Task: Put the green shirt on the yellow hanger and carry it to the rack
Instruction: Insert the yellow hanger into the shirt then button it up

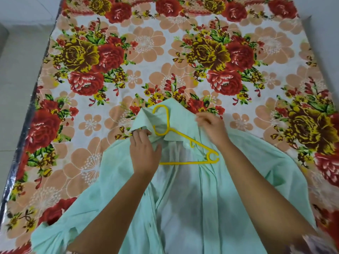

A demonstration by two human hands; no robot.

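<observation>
A pale green shirt (211, 198) lies spread on the bed, collar pointing away from me. The yellow hanger (185, 138) rests on its collar area: the hook lies over the open collar and the right arm and bottom bar show on top of the cloth, while the left arm is hidden under the fabric. My left hand (144, 153) grips the shirt's left collar and shoulder cloth, fingers curled into the fabric. My right hand (211, 125) pinches the right side of the collar just beside the hanger.
The shirt lies on a bed covered by a floral sheet (146, 52) with red, yellow and peach flowers. The bed's dark left edge (27, 129) borders a pale tiled floor (16, 70). No rack is in view.
</observation>
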